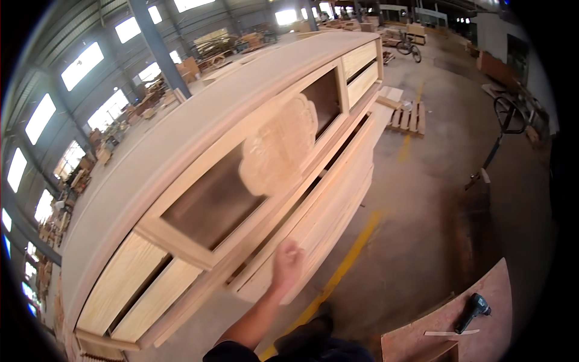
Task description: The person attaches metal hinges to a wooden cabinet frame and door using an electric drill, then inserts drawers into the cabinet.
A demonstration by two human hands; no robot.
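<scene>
A long unfinished wooden cabinet (199, 117) runs diagonally across the view, its pale top toward the far left. A scalloped wooden panel (280, 148) sits in the middle of its front, between two dark recesses. Pale slatted drawer fronts (129, 283) fill the near end. My left hand (289, 260) is in front of the curved lower boards (319, 223), its fingers curled and somewhat blurred. Whether it touches the wood or holds anything small, I cannot make out. My right hand is out of view.
At the lower right, a board-topped table (410, 344) carries a cordless drill (473, 312) and a thin wooden strip (452, 332). A wooden pallet (410, 120) lies beyond the cabinet's far end. A pallet jack handle (500, 130) stands at the right; a bicycle (410, 48) is farther back.
</scene>
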